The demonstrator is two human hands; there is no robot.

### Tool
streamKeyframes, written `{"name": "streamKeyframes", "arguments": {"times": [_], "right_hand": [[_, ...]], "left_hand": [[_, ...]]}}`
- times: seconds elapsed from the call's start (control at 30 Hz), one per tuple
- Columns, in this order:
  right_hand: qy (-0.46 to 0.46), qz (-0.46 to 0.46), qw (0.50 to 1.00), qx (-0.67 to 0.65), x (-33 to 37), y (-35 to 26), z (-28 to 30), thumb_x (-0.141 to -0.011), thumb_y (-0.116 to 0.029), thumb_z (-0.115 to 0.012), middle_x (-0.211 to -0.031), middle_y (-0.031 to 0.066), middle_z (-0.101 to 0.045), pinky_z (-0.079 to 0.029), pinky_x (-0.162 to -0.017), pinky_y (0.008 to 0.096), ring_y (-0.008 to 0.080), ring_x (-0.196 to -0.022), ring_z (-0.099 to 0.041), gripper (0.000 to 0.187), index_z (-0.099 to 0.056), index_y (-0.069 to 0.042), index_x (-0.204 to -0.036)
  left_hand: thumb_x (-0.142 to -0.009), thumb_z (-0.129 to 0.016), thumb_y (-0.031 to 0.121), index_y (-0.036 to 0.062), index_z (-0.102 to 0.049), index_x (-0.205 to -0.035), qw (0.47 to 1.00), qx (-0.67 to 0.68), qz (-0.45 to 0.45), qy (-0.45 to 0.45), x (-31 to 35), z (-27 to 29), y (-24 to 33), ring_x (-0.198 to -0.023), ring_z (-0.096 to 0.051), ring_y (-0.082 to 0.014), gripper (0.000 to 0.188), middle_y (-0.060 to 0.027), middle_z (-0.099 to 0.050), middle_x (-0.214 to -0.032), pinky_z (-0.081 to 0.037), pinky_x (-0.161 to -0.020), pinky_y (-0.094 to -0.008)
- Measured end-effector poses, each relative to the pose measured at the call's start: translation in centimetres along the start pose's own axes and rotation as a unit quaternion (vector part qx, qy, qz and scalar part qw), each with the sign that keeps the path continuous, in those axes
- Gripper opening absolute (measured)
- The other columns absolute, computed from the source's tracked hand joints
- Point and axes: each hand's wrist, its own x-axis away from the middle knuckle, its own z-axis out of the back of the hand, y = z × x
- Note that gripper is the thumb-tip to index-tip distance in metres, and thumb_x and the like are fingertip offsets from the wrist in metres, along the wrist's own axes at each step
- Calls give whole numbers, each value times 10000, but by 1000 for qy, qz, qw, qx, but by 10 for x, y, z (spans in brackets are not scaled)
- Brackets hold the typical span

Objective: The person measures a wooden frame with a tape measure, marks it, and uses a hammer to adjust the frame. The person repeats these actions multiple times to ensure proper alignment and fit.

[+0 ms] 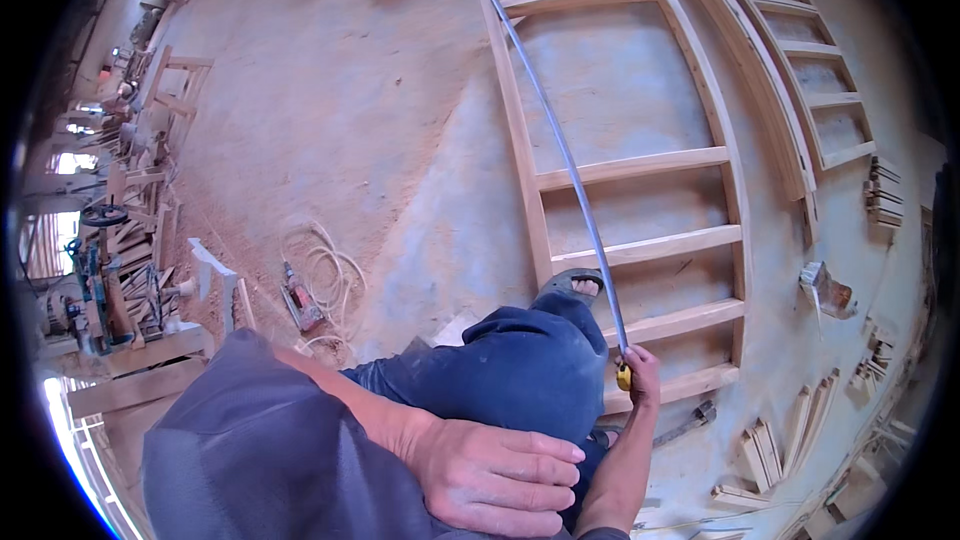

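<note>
My right hand (pixel 643 377) is closed around a yellow tape measure (pixel 624 377) above the near end of a wooden frame (pixel 640 172). From there the silver tape blade (pixel 563 145) runs slantwise over the frame to its far left corner. The frame lies on the floor, with two long rails joined by several crosspieces. My left hand (pixel 495 477) rests, fingers stretched out side by side, over my bent leg in blue trousers (pixel 500 365) and holds nothing. One sandalled foot (pixel 578 285) is beside the frame's left rail.
Long timbers (pixel 760 60) and a second frame (pixel 815 50) lie to the right. A red power tool (pixel 302 302) with a coiled cord (pixel 335 270) is on the floor at left. An open tin-like container (pixel 828 292) and wood offcuts (pixel 765 455) lie at right; a cluttered bench (pixel 140 335) stands left.
</note>
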Motion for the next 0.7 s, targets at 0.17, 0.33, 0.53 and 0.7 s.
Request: {"name": "streamKeyframes", "arguments": {"times": [0.17, 0.33, 0.53, 0.7], "right_hand": [[7, 2, 1000, 17, -12, -9, 18, -909, -156, -660, -753, 69, -672, -494, -569, 253, 122, -615, -613, 184, -698, 22, -933], [6, 12, 999, 40, -24, -22, 18, -878, -156, -655, -749, 49, -671, -460, -633, 253, 108, -678, -584, 214, -730, 43, -894], [21, 21, 999, 32, -27, -25, 14, -867, -139, -661, -753, 50, -676, -468, -665, 257, 112, -698, -591, 212, -735, 50, -931], [38, 37, 998, 31, -18, -23, 20, -867, -142, -663, -761, 54, -683, -473, -677, 260, 117, -705, -598, 215, -735, 52, -929]], "left_hand": [[-879, -630, 77, -43, -676, -919, 999, -31, 25, 2, -15, -10, -8, -910, -683, -371, 135, -226, -695, -981, -571, -863, -519], [-860, -643, 82, -39, -674, -911, 998, -55, 41, -13, -23, -13, -11, -907, -688, -359, 135, -219, -696, -978, -573, -867, -505], [-849, -650, 77, -30, -673, -895, 996, -65, 56, -31, -26, -13, -5, -894, -693, -354, 119, -212, -700, -974, -576, -862, -497], [-916, -595, 66, -67, -659, -1003, 994, -52, 96, 29, -13, -28, 1, -943, -684, -350, 171, -224, -671, -983, -543, -968, -490]]}}
